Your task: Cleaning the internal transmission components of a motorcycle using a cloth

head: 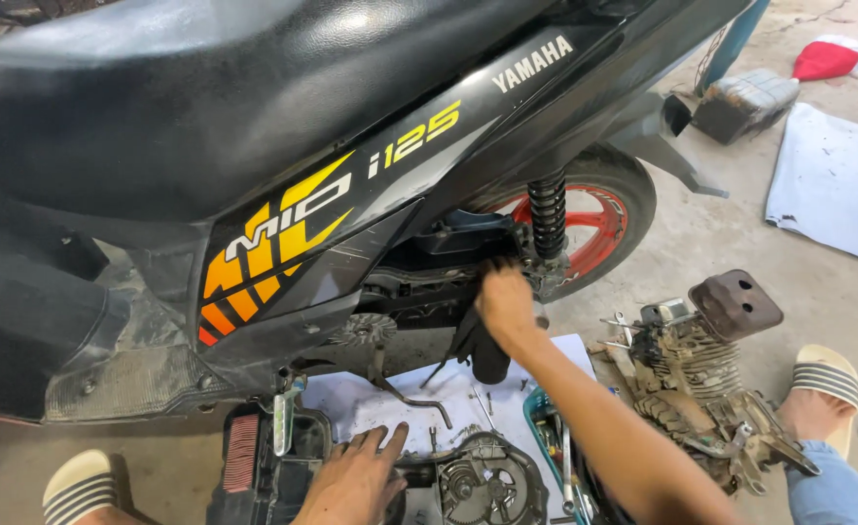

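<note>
The right hand (505, 303) reaches under the black scooter with orange stripes (283, 175), fingers curled by the black coil shock absorber (548, 216); what they pinch I cannot tell. The left hand (356, 478) rests spread on the greasy dark metal engine casing (478, 481) on the floor

A yellow-and-orange graphic decal (273, 248) – with white and yellow lettering (478, 92) above – spans the scooter's black side panel (371, 204).

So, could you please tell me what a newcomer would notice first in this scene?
The black scooter with orange and yellow graphics fills the upper left, its red rear wheel behind a black coil shock absorber. The right hand reaches under it; the left hand rests on greasy grey engine parts at the bottom.
</note>
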